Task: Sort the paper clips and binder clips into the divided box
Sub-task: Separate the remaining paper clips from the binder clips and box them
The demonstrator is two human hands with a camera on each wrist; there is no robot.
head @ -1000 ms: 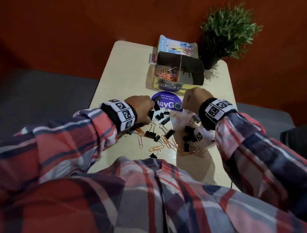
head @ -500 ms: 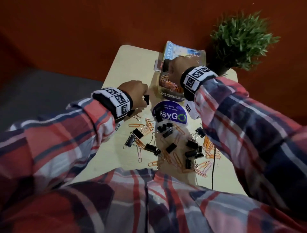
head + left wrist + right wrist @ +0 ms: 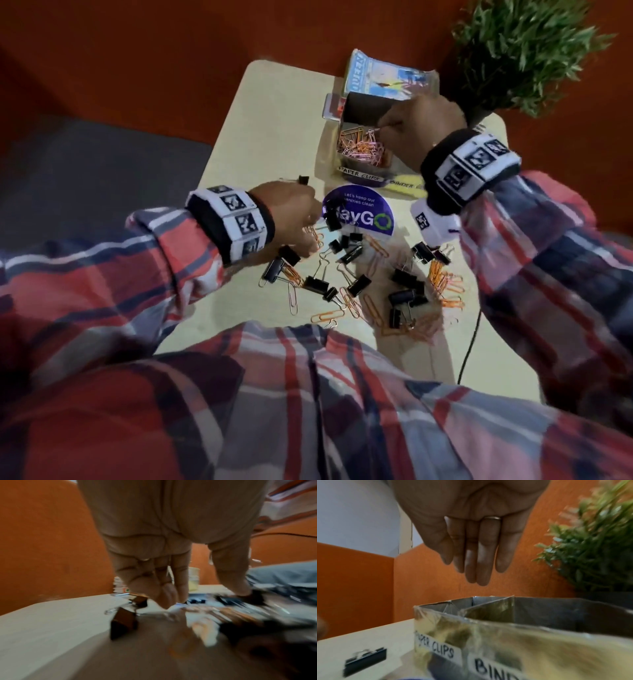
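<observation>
Left hand (image 3: 291,219), mid-frame in head view, reaches down onto the loose pile w/ thumb and fingers (image 3: 171,596) curled together, but wrist view is too blurred to tell if it grips anything; binder clips (image 3: 356,284) and paper clips (image 3: 329,315) lie scattered at all angles, no common axis, across the table (image 3: 267,137) centre. Upper right: divided box (image 3: 488,635), its left cell labelled PAPER CLIPS holds an orange clip heap (image 3: 363,150); right hand (image 3: 418,126) hovers over it, fingers (image 3: 481,555) straight, pointing down, holding nothing.

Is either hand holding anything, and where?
Right hand: nothing, fingers straight above the box. Left hand: thumb touches a binder clip; too blurred to tell a grip.
</observation>
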